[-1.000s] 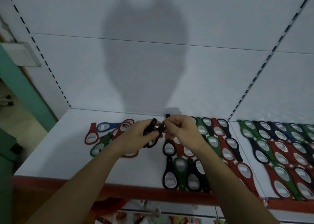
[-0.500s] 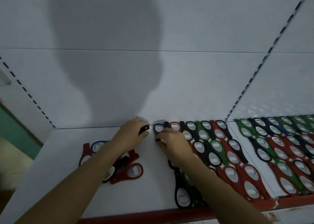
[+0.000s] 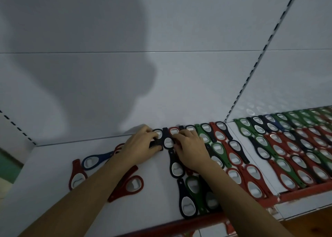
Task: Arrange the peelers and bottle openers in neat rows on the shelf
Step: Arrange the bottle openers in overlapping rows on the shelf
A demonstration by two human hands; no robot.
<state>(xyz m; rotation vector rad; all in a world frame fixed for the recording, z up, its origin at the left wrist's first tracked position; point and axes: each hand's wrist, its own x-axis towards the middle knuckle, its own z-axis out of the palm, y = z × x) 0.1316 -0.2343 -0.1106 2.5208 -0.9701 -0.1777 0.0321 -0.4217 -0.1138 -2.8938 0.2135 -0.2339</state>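
Observation:
Bottle openers with coloured handles lie in rows on a white shelf (image 3: 154,197). My left hand (image 3: 140,147) pinches a black bottle opener (image 3: 157,138) at the back wall, at the left end of the rear row. Just right of it lies a second black opener (image 3: 168,143). My right hand (image 3: 191,151) rests its bent fingertips on that opener's right edge and on a red opener (image 3: 173,131). Loose openers lie to the left: a red one (image 3: 77,175), a blue one (image 3: 91,161) and another red one (image 3: 133,184).
Arranged rows (image 3: 233,157) of black, green and red openers fill the shelf to the right, and more rows (image 3: 291,147) cover the neighbouring section. A slotted upright (image 3: 251,71) divides the white back panel. The shelf has a red front edge (image 3: 197,220).
Both hands moved from mid-air to the back of the shelf with black openers. One black opener now lies in the rear row between the hands. The view has tilted up and right.

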